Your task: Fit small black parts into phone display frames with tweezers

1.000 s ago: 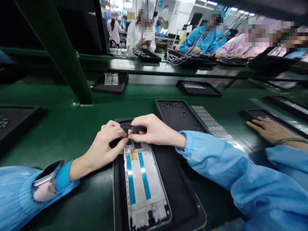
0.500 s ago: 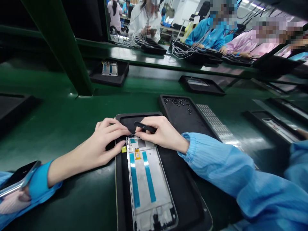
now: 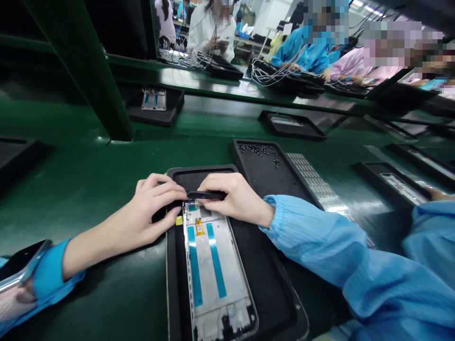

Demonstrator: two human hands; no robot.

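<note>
pinching black tool (image 3: 206,195), right grip (image 3: 236,198) closed

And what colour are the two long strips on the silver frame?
The two long strips are teal blue; the head view shows them best.

A green post (image 3: 81,71) rises from the glossy bench (image 3: 85,182) — ceiling lights (image 3: 356,4) beyond.

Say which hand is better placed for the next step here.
Probably the right hand: it holds a black tool at the phone frame's far end; the left hand shows none.
</note>
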